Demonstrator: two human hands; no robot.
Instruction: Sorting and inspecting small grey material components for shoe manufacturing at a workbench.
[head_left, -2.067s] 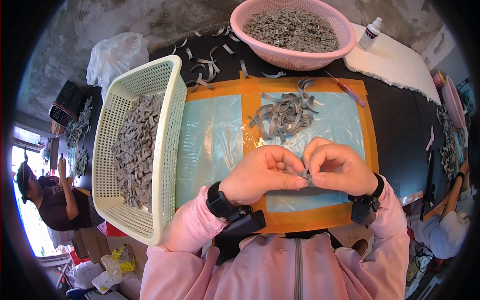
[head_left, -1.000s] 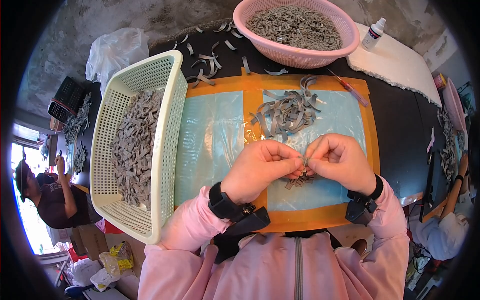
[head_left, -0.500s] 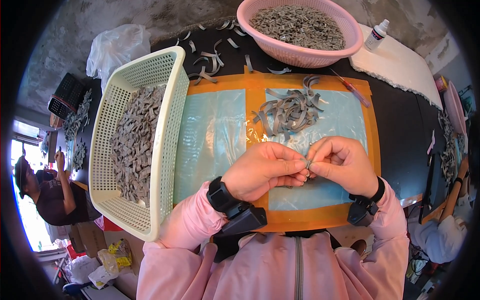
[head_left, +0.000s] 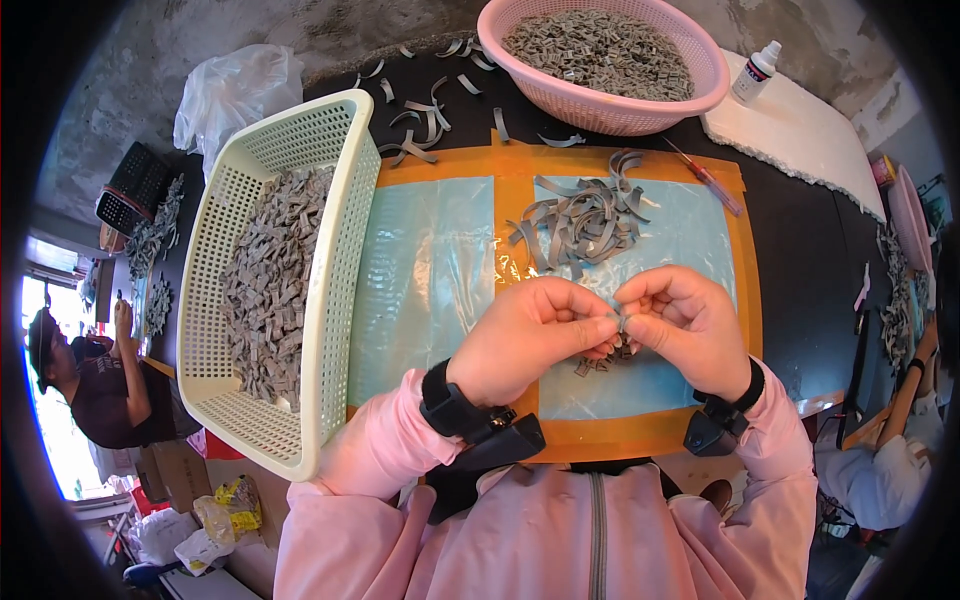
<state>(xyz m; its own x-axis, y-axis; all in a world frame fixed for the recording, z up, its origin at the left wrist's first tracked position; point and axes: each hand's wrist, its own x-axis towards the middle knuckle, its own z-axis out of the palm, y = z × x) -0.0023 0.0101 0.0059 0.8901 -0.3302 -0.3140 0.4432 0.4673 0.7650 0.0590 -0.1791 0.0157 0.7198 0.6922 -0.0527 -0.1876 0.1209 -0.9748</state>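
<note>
Over the blue sheet point(head_left: 430, 270), my left hand point(head_left: 525, 335) and my right hand point(head_left: 690, 325) meet fingertip to fingertip. Both are closed in a pinch on one small grey strip piece point(head_left: 620, 322), mostly covered by the fingers. Just below the fingertips lies a little heap of short grey pieces point(head_left: 595, 366), partly hidden by my hands. Beyond them is a loose pile of longer curved grey strips point(head_left: 585, 225) on the sheet.
A cream basket point(head_left: 345, 240) of short grey-brown pieces stands at left. A pink basket point(head_left: 610, 115) of small pieces sits at the back. A screwdriver point(head_left: 715, 185), a white bottle point(head_left: 757, 72) and a foam board point(head_left: 800, 130) are at right. Other people work on both sides.
Both hands still pinch together, with the fingers shifted slightly around the piece. More of the small heap beneath them now shows.
</note>
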